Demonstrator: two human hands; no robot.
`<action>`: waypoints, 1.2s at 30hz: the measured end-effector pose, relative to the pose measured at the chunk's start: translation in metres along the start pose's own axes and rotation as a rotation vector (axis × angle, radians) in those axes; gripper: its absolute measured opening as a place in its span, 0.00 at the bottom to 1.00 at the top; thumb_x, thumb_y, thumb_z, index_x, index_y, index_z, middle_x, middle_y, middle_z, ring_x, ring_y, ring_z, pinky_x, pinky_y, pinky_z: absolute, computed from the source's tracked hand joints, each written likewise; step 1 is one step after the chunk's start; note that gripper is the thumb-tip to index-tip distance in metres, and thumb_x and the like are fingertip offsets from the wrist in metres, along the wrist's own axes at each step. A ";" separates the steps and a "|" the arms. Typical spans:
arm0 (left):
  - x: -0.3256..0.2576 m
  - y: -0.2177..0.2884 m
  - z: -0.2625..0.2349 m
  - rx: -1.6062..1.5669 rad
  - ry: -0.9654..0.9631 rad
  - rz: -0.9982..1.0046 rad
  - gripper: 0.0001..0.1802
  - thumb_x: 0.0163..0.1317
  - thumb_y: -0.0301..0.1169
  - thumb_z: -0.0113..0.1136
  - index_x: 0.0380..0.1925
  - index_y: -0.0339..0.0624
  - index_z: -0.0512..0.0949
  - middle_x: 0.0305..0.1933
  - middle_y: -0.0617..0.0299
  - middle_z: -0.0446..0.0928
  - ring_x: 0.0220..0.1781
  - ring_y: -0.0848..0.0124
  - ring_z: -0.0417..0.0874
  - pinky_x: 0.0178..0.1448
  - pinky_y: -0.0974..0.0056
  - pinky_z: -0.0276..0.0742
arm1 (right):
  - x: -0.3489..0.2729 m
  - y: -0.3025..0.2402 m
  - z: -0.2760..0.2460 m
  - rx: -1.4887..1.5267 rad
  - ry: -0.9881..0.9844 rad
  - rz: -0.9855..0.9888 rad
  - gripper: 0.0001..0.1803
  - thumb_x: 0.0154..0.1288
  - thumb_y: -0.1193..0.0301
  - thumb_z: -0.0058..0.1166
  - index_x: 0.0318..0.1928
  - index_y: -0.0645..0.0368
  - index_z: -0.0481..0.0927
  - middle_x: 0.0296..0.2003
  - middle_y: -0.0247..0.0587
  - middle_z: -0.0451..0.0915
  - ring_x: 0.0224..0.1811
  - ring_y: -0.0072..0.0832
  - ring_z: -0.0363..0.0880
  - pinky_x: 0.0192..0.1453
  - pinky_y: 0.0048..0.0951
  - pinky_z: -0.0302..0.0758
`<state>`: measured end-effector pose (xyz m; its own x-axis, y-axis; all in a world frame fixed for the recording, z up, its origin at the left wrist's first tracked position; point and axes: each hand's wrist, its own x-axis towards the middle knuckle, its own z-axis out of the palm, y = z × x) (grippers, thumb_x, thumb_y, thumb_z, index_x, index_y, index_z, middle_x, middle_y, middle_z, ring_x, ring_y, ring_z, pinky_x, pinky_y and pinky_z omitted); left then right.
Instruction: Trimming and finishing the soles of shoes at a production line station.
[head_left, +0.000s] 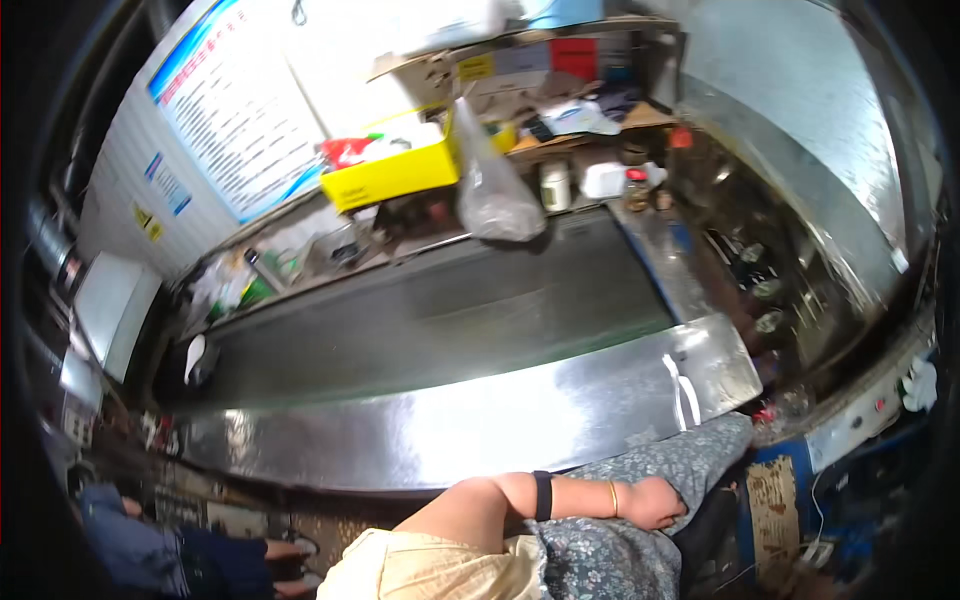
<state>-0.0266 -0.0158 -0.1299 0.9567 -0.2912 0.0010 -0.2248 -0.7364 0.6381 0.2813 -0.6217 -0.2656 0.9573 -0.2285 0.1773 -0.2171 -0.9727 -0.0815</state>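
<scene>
My left hand (655, 503) lies over my lap at the lower right, with its forearm crossing from left to right. Its fingers are curled in against the grey-blue floral cloth (610, 562); whatever they may hold is hidden. A black band (543, 496) circles the forearm and a thin gold-coloured bangle (614, 499) sits at the wrist. My right hand is out of sight. Just beyond my lap runs a shiny steel ledge (400, 440), and behind it a dark, flat conveyor belt (430, 320).
A clear plastic bag (495, 190) hangs over the belt's far edge beside a yellow box (390, 180). A white-and-black object (198, 360) sits at the belt's left end. Glass bottles (765, 285) lie at the right. Another person (130, 540) is at the lower left.
</scene>
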 end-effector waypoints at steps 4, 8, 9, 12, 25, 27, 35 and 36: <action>-0.051 -0.003 -0.056 -0.304 0.183 -0.036 0.18 0.62 0.35 0.56 0.51 0.40 0.77 0.41 0.47 0.81 0.45 0.48 0.82 0.50 0.48 0.77 | 0.005 -0.028 -0.047 0.003 0.000 -0.013 0.25 0.68 0.59 0.53 0.59 0.62 0.75 0.58 0.47 0.78 0.63 0.42 0.72 0.61 0.41 0.73; -0.120 -0.040 -0.079 -0.077 0.230 -0.372 0.21 0.65 0.35 0.52 0.58 0.41 0.75 0.53 0.47 0.80 0.53 0.51 0.81 0.57 0.51 0.76 | 0.012 -0.054 -0.069 0.011 -0.007 -0.043 0.27 0.66 0.58 0.55 0.60 0.61 0.73 0.58 0.48 0.77 0.63 0.43 0.72 0.62 0.41 0.73; -0.138 -0.049 -0.074 -0.057 0.328 -0.399 0.20 0.65 0.34 0.52 0.56 0.41 0.77 0.52 0.49 0.81 0.53 0.52 0.81 0.59 0.51 0.76 | 0.013 -0.064 -0.071 0.017 -0.008 -0.051 0.28 0.65 0.58 0.56 0.60 0.61 0.73 0.58 0.48 0.77 0.63 0.43 0.73 0.62 0.41 0.73; -0.177 -0.068 -0.063 0.078 0.476 -0.415 0.17 0.62 0.31 0.57 0.51 0.40 0.79 0.53 0.48 0.78 0.55 0.53 0.79 0.58 0.53 0.77 | 0.016 -0.085 -0.070 0.031 -0.031 -0.085 0.30 0.64 0.57 0.57 0.61 0.60 0.72 0.58 0.49 0.77 0.63 0.44 0.73 0.63 0.41 0.73; -0.061 -0.114 -0.047 0.273 -0.073 0.172 0.19 0.56 0.30 0.58 0.48 0.36 0.79 0.62 0.43 0.74 0.58 0.51 0.79 0.60 0.55 0.77 | -0.055 -0.109 -0.104 0.335 -0.006 0.084 0.39 0.56 0.54 0.64 0.64 0.58 0.66 0.58 0.53 0.77 0.62 0.47 0.75 0.65 0.41 0.72; -0.020 -0.055 -0.081 0.321 -0.172 0.053 0.15 0.64 0.37 0.57 0.46 0.43 0.82 0.40 0.45 0.84 0.44 0.52 0.85 0.45 0.51 0.81 | -0.053 -0.138 -0.124 0.304 0.015 0.218 0.44 0.54 0.51 0.66 0.66 0.57 0.63 0.55 0.55 0.78 0.57 0.50 0.78 0.60 0.43 0.76; 0.129 0.034 -0.041 -0.104 -0.184 0.389 0.20 0.65 0.37 0.58 0.56 0.45 0.78 0.50 0.52 0.82 0.48 0.52 0.84 0.50 0.55 0.81 | -0.080 -0.131 -0.160 0.309 -0.044 0.461 0.35 0.61 0.61 0.58 0.66 0.56 0.62 0.48 0.59 0.81 0.52 0.53 0.80 0.54 0.49 0.77; 0.135 0.024 -0.013 -0.055 -0.175 0.405 0.22 0.65 0.38 0.58 0.57 0.42 0.76 0.52 0.49 0.81 0.51 0.50 0.83 0.53 0.54 0.80 | -0.081 -0.135 -0.164 0.300 -0.036 0.450 0.34 0.61 0.60 0.58 0.65 0.57 0.62 0.46 0.59 0.81 0.50 0.53 0.81 0.53 0.50 0.77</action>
<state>0.0995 -0.0649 -0.1039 0.7466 -0.6521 0.1318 -0.5603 -0.5094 0.6531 0.2016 -0.4787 -0.1085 0.7892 -0.6136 0.0267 -0.5485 -0.7237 -0.4189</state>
